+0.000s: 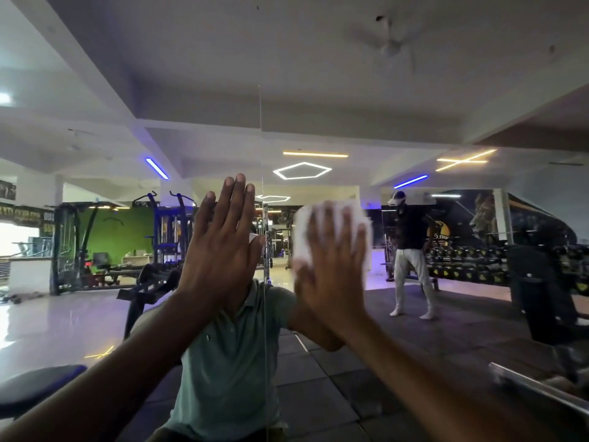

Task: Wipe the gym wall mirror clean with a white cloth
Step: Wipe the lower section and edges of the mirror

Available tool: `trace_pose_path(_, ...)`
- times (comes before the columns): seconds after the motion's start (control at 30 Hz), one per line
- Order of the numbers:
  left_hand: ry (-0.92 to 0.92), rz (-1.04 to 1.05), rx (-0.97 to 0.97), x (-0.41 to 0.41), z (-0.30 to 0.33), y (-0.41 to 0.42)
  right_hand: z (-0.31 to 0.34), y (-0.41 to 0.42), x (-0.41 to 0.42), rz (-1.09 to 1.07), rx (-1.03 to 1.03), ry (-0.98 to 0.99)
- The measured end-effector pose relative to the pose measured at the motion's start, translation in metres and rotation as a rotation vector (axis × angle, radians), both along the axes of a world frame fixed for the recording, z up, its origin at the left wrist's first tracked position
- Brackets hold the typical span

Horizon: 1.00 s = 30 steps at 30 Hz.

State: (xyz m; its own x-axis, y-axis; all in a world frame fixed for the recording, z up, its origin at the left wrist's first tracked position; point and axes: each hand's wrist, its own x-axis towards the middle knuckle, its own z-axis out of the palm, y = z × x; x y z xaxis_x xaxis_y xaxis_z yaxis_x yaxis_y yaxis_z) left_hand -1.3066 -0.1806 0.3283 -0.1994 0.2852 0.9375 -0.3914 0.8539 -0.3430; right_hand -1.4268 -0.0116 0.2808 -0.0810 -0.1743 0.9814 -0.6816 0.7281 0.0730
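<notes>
A person's right hand (331, 260) presses a white cloth (333, 232) flat-fingered against the mirror (318, 100) to wipe it, while the open left hand (223, 247), just beside, apparently braces on the glass.

Showing no lettering sharp enough to read anywhere in the mirror (318, 106). Carrying yellow-on-dark characters, the banners (28, 215) along the reflected far-left wall, all blurred past reading. Bearing reversed, smeared marks, the round yellow emblem (439, 232) on the dark reflected wall at right, with no word to be made out. Glowing on the reflected ceiling, the hexagon light (302, 170) and the crossed yellow strips (463, 160), forming shapes only, spelling nothing. Displaying no brand or number, the white cloth (331, 231).
</notes>
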Motion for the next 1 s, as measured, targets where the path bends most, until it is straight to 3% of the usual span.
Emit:
trace_pose_path(0.07, -0.003, -0.004, 0.005, 0.000, -0.001, 0.000, 0.001, 0.017, -0.010, 0.062, 0.232, 0.149)
trace_pose_path(0.13, -0.009, -0.008, 0.003, 0.000, 0.000, -0.001, 0.030, 0.052, -0.047, 0.045, 0.209, 0.172)
trace_pose_path(0.23, -0.006, -0.006, 0.006, -0.001, -0.001, -0.001, 0.069, 0.096, -0.088, -0.027, -0.139, -0.025)
trace_pose_path(0.33, 0.006, -0.011, 0.010, -0.002, -0.001, 0.001, 0.055, 0.055, -0.054, -0.060, -0.399, -0.141)
trace_pose_path(0.37, 0.011, -0.010, 0.011, -0.002, -0.001, 0.002, 0.036, 0.033, -0.034, -0.043, -0.332, -0.103)
trace_pose_path(0.47, 0.023, -0.009, 0.006, -0.004, -0.002, 0.002, -0.014, 0.010, -0.010, 0.085, 0.119, 0.102)
trace_pose_path(0.53, 0.017, -0.010, -0.006, -0.003, -0.002, 0.000, 0.001, 0.036, -0.036, 0.098, 0.200, 0.191)
trace_pose_path(0.67, 0.032, -0.006, -0.019, -0.003, -0.003, -0.003, 0.062, 0.089, -0.093, 0.008, -0.193, -0.015)
trace_pose_path(0.77, 0.046, 0.009, -0.013, -0.006, -0.004, 0.002, 0.057, 0.060, -0.069, -0.017, -0.443, -0.120)
trace_pose_path(0.83, 0.049, 0.015, -0.005, -0.006, -0.004, 0.002, 0.014, 0.017, -0.026, 0.011, -0.300, -0.075)
trace_pose_path(0.9, 0.047, 0.014, -0.016, -0.007, -0.004, 0.000, -0.039, -0.007, 0.003, 0.131, 0.015, 0.011)
trace_pose_path(1.0, 0.047, 0.004, -0.017, -0.006, -0.004, -0.002, -0.036, 0.027, -0.023, 0.161, 0.267, 0.164)
